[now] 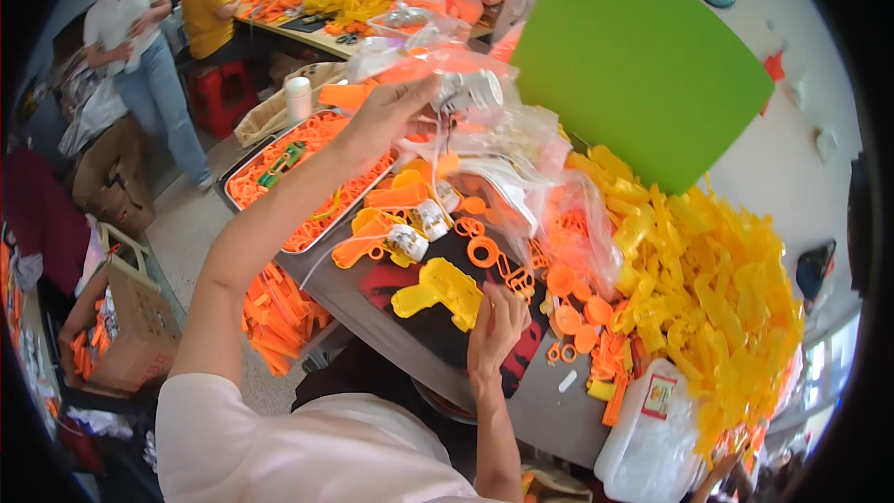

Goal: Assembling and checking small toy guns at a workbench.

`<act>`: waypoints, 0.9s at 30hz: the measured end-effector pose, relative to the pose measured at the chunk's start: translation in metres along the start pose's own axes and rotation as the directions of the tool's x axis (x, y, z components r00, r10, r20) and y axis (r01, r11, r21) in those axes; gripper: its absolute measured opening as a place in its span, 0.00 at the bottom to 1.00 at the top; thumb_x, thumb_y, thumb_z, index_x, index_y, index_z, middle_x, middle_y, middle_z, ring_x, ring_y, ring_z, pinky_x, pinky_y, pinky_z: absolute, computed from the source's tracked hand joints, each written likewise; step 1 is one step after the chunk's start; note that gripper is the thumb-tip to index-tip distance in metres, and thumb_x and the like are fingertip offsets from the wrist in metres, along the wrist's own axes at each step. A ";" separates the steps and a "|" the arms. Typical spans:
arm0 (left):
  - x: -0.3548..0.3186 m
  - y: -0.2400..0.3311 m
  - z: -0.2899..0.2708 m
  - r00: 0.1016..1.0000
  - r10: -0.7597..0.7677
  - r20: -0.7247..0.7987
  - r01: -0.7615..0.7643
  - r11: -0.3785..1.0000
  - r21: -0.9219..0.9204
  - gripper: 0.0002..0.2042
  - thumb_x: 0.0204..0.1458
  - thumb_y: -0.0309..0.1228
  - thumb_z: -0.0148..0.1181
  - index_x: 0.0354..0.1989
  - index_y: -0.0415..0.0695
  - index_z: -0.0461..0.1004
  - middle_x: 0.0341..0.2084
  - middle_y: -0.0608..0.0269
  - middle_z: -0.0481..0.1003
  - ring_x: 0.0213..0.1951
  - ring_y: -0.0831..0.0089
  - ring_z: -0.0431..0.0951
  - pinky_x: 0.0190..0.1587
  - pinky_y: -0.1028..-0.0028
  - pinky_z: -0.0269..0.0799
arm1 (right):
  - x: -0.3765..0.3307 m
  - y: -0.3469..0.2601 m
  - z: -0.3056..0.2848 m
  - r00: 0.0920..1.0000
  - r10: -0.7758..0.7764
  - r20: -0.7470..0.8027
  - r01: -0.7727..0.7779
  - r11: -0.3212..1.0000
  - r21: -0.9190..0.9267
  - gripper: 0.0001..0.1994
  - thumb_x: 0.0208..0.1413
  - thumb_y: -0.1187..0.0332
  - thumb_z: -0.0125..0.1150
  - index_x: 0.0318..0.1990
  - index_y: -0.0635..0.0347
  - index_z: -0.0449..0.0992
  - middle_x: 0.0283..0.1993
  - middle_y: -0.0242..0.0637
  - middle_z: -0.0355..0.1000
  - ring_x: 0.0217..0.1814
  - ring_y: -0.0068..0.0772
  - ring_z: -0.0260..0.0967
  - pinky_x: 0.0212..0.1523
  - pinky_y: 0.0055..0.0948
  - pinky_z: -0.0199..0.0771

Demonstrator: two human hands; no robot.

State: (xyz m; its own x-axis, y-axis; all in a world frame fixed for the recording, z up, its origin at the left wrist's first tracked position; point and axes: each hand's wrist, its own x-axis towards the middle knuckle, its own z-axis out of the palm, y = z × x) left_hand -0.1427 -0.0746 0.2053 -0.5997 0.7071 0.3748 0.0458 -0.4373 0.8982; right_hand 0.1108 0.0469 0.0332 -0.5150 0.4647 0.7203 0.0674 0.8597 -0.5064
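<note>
My left hand [396, 116] is stretched out over the far side of the table, its fingers closed on a silver-white cylindrical part [473, 91] with thin wires hanging below. Closer to me, the fingers of my right hand [498, 326] pinch the right edge of a yellow pistol-shaped plastic shell [438, 292]. That shell rests on a black and red mat [419, 333]. Just beyond it lie orange and yellow pistol-shaped pieces with white patterned cylinders [408, 240]. Loose orange rings [482, 251] and round orange caps [561, 280] are spread to the right.
A tray of small orange parts [321, 210] stands at the left. Yellow shells [708, 289] heap up at the right, behind a translucent white container [649, 438]. A green panel [643, 65] rises at the back. Two people [144, 47] are at the far left.
</note>
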 end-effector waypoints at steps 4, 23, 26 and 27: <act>-0.028 -0.031 0.056 0.970 -0.110 0.219 0.147 0.976 -0.161 0.26 0.63 0.51 0.49 0.54 0.38 0.69 0.43 0.58 0.78 0.44 0.70 0.79 0.50 0.68 0.75 | 0.042 -0.037 -0.037 0.992 0.074 -0.100 -0.055 0.982 0.181 0.08 0.58 0.78 0.59 0.44 0.63 0.77 0.45 0.42 0.74 0.51 0.41 0.70 0.54 0.34 0.66; -0.074 -0.086 0.158 0.758 -0.204 0.620 0.355 0.926 -0.129 0.25 0.66 0.46 0.45 0.60 0.36 0.67 0.53 0.57 0.73 0.55 0.69 0.74 0.58 0.67 0.70 | 0.014 0.026 -0.123 0.800 0.417 0.432 -0.579 0.348 0.737 0.11 0.64 0.66 0.54 0.46 0.63 0.76 0.40 0.32 0.76 0.36 0.18 0.68 0.38 0.20 0.65; -0.074 -0.074 0.152 0.751 -0.166 0.639 0.150 0.986 0.080 0.25 0.65 0.46 0.49 0.59 0.37 0.69 0.53 0.59 0.73 0.55 0.70 0.73 0.58 0.67 0.68 | 0.020 0.015 -0.124 0.740 0.465 0.486 -0.619 0.187 0.763 0.13 0.66 0.63 0.52 0.44 0.64 0.77 0.36 0.31 0.75 0.35 0.19 0.68 0.38 0.21 0.67; -0.074 -0.071 0.150 0.733 -0.148 0.664 0.000 0.976 0.217 0.24 0.64 0.46 0.51 0.58 0.38 0.70 0.54 0.58 0.73 0.55 0.70 0.72 0.58 0.66 0.68 | 0.022 0.009 -0.123 0.703 0.507 0.499 -0.619 0.090 0.780 0.15 0.68 0.61 0.50 0.43 0.64 0.77 0.33 0.28 0.73 0.34 0.18 0.68 0.39 0.21 0.67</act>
State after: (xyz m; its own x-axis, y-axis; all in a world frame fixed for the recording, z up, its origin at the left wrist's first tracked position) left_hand 0.0179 -0.0127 0.1487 0.0840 0.9519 0.2946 0.2183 -0.3060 0.9266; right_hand 0.2048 0.0910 0.1027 -0.7541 0.6566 0.0130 -0.3423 -0.3761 -0.8611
